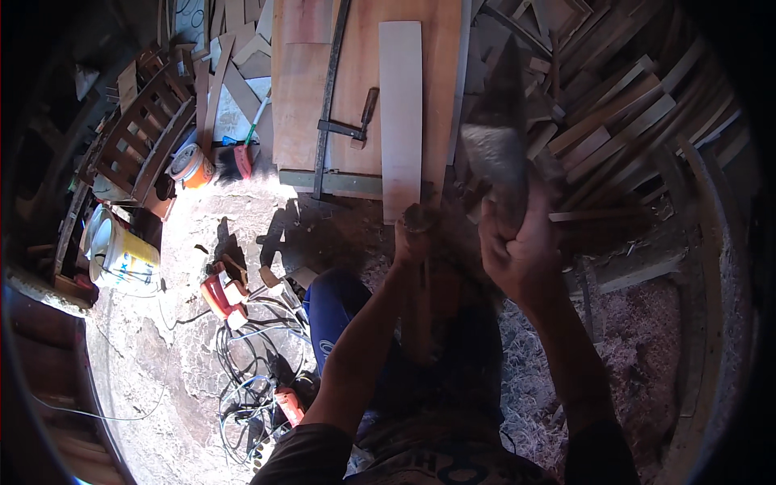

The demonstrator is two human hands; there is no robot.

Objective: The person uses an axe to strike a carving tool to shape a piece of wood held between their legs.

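My left hand is closed around a round-topped handle, its worn end showing above the fist; its lower part is too dark to make out. Just beyond it, a long pale board lies on a wooden tabletop, its near end jutting over the edge. To the right, my right hand grips a heavy dark tool with a pointed far end and a worn grey face. It is raised close to the camera and slightly blurred, so its exact kind is unclear.
A bar clamp lies on the tabletop. Scrap wood is heaped at the right. On the left stand a white-and-yellow bucket and an orange bucket. A red power tool and tangled cables lie on the floor.
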